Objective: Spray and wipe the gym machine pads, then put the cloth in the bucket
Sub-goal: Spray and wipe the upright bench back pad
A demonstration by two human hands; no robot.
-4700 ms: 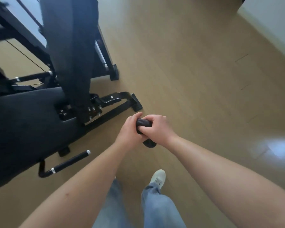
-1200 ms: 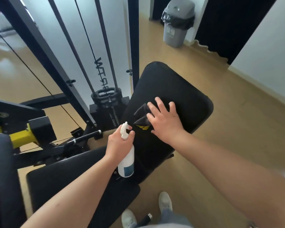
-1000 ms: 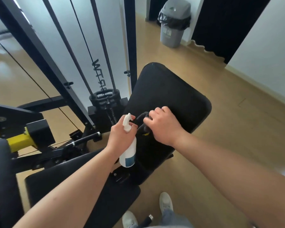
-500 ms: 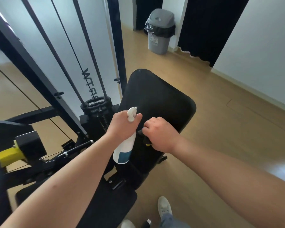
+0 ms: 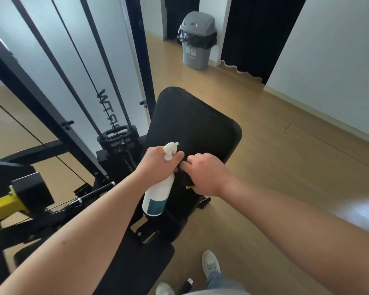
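Observation:
My left hand (image 5: pixel 158 165) grips a white spray bottle (image 5: pixel 157 194) by its neck, the nozzle pointing toward the black back pad (image 5: pixel 192 122) of the gym machine. My right hand (image 5: pixel 209 173) holds a bunched dark cloth (image 5: pixel 188 180) with a bit of yellow showing, low over the back pad beside the bottle. The black seat pad (image 5: pixel 132 258) lies below my forearms.
A grey lidded bin (image 5: pixel 197 40) with a black liner stands at the back by a dark curtain (image 5: pixel 258 33). The machine's black frame and cables (image 5: pixel 90 81) rise on the left, with a yellow part (image 5: pixel 2 206) at the far left. Wooden floor (image 5: pixel 285 167) spreads to the right.
My right hand went from pressing the cloth flat on the back pad to bunching it in a fist and drew back toward me. The left hand kept the bottle close beside it.

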